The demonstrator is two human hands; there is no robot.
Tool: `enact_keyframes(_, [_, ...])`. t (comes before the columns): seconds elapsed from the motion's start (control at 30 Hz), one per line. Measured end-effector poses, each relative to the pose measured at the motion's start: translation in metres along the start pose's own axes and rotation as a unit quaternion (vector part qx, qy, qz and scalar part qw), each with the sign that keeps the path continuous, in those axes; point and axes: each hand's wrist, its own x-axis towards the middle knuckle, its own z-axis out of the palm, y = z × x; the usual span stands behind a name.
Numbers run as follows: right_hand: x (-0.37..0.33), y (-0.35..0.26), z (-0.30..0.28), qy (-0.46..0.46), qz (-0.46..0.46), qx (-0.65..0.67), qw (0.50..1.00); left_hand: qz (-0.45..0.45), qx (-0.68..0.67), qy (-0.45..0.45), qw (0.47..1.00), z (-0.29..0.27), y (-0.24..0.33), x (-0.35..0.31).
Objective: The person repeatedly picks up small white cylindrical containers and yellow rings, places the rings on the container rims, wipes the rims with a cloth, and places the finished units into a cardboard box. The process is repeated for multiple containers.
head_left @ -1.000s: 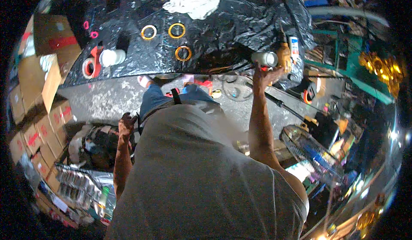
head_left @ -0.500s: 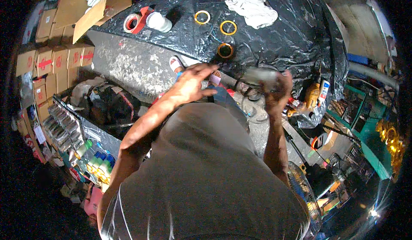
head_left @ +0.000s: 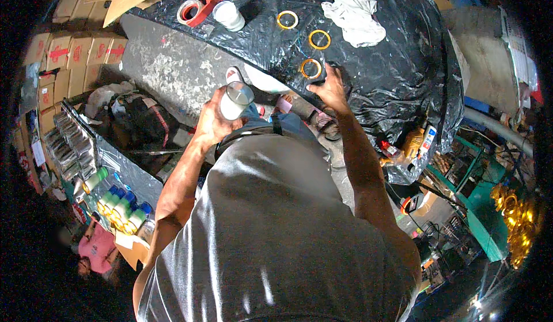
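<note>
My left hand [head_left: 213, 119] is closed around a clear cylindrical container [head_left: 240, 93], held tilted in front of my body; its lower part looks whitish. Over the black plastic-covered table, my right hand [head_left: 330, 90] is stretched out with thumb and fingers apart. Right beside its fingertips lies a gold ring [head_left: 303, 75]; I cannot tell whether they touch it. Two more rings, one yellow [head_left: 319, 31] and one pale gold [head_left: 287, 12], lie farther back on the same sheet.
A white tub [head_left: 229, 16] and a red tape roll [head_left: 208, 10] stand at the far left of the table. White cloth [head_left: 352, 14] lies behind the rings. Bottles [head_left: 412, 143] are at right. Stacked cartons [head_left: 80, 54] and a side table with jars [head_left: 121, 209] are at left.
The clear container, blurred in my right hand before, is now in my left hand. My right hand has moved left and away from me, to the nearest ring. The view has shifted slightly.
</note>
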Motion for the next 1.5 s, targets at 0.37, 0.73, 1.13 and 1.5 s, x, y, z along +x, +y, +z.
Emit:
enact_keyframes(0.37, [-0.007,-0.077,-0.033,-0.048,-0.029,0.149,0.987,0.012,0.059,-0.036,0.998,0.005,-0.002,0.001])
enact_keyframes(0.73, [-0.063,-0.175,-0.125,-0.229,-0.131,0.201,0.944,0.130,0.120,-0.091,0.980,-0.006,0.042,0.007])
enact_keyframes(1.13, [-0.071,-0.194,-0.136,-0.319,-0.116,0.228,0.913,0.157,0.192,-0.087,0.965,-0.010,0.067,-0.009])
enact_keyframes(1.5, [-0.068,-0.196,-0.121,-0.322,-0.134,0.207,0.914,0.124,0.181,-0.093,0.971,-0.006,0.060,-0.015])
